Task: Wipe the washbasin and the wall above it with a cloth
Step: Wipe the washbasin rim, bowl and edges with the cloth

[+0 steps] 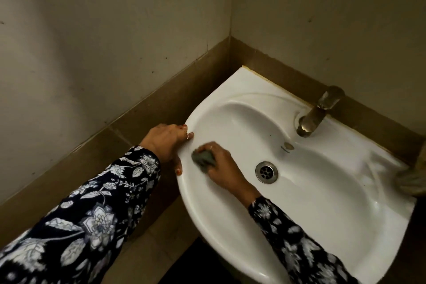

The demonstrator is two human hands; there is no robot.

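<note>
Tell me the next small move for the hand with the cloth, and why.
Probably sweep the cloth from the washbasin's left inner wall down toward the drain. The right hand presses it just inside the rim, the left hand grips the rim to steady, and the rest of the bowl lies beyond the cloth.

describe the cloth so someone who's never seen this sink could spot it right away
Start at the white washbasin in the corner, then go left from the metal drain to the bowl's inner left slope. The cloth is the small bunched grey-green wad under the right hand, the only dark soft thing on the white.
</note>
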